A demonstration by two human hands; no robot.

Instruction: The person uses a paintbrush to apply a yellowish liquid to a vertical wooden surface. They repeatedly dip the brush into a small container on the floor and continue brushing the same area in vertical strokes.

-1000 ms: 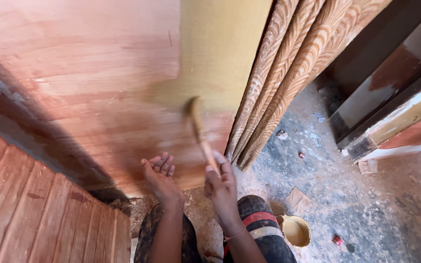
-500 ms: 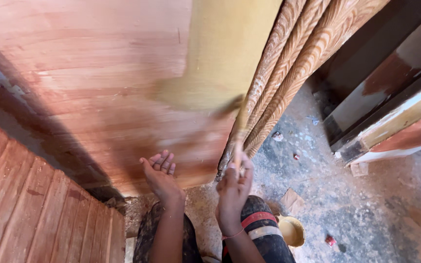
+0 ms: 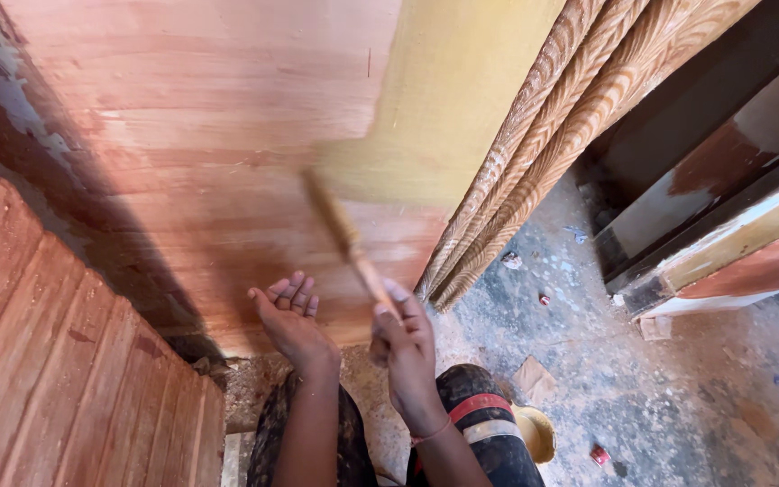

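The right hand [image 3: 407,347] pinches a paintbrush [image 3: 340,230] against the wooden panel [image 3: 227,135] near its carved edge [image 3: 534,162]; the left hand [image 3: 288,316] rests spread on the panel.

Left hand [image 3: 288,316]: lower centre of frame, forearm rising from the bottom edge, palm turned up and open, fingers loosely curled and together, holding nothing. Right hand [image 3: 406,347]: just right of the left, forearm rising from the bottom edge, fingers closed in a grip, thumb uppermost, a thin band at the wrist. Hands apart, not touching.
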